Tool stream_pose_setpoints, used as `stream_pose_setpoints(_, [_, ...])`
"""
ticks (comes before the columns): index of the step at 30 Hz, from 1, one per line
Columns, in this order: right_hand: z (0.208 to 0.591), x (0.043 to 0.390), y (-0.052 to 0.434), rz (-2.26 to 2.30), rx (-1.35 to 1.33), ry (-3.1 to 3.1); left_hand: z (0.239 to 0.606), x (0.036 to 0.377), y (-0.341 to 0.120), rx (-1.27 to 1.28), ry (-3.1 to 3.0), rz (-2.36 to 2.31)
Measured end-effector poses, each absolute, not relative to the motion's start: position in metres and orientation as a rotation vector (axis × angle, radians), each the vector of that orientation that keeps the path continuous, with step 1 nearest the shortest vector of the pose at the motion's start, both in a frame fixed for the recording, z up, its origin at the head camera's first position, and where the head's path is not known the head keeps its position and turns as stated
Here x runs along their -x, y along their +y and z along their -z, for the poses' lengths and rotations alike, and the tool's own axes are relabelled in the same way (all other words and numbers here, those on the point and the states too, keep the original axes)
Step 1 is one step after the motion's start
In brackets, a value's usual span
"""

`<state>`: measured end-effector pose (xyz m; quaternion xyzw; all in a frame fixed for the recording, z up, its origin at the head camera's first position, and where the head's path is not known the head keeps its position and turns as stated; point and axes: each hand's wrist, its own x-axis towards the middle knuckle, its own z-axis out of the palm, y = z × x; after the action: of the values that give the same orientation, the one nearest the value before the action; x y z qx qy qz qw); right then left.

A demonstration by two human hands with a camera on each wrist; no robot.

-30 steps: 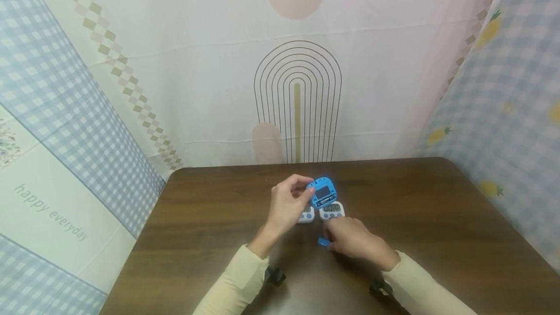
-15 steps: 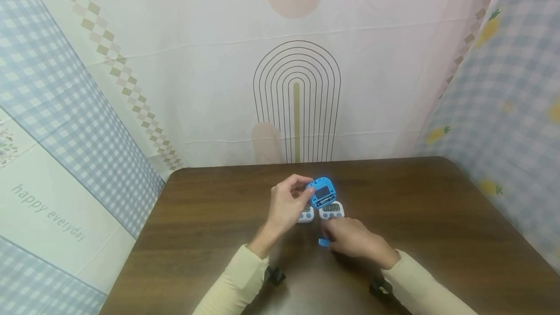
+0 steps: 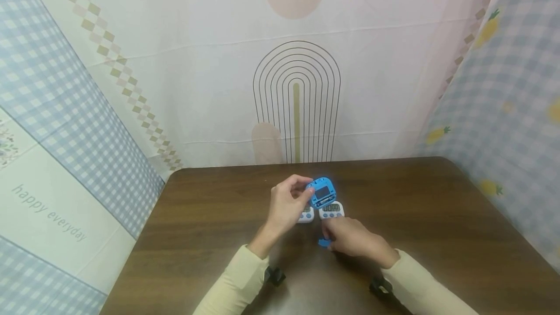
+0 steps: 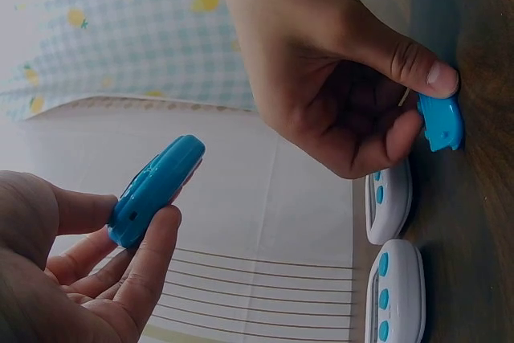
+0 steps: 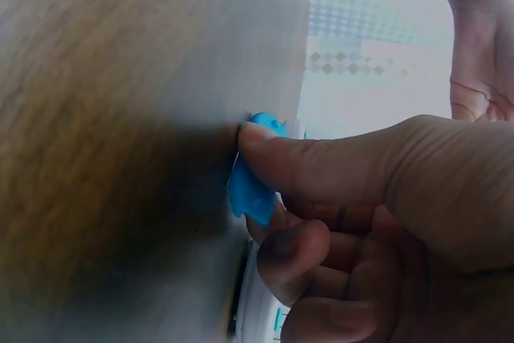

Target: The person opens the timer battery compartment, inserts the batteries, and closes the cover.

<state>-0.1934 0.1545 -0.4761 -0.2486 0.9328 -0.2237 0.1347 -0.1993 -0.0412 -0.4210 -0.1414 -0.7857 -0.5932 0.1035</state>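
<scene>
Blue timer is held above the two white timers, pinched at its left edge by the left hand, screen facing up toward the head camera. Little has shifted over the last second: the small blue piece is pinched against the desk by the right hand, long axis flat along the wood.

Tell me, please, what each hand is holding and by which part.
The left hand holds the blue timer by its left edge, off the table. The right hand pinches the small blue piece at its edge.
</scene>
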Motion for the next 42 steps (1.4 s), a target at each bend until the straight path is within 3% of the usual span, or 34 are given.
stream_pose_setpoints(13, [0.47,0.195,0.158,0.624,0.833,2.677,0.42,0.201,-0.041,0.422,-2.3,1.751])
stream_pose_setpoints(42, [0.468,0.214,0.167,1.088,0.943,2.549,0.42,0.2,-0.043,0.424,-2.321,1.712])
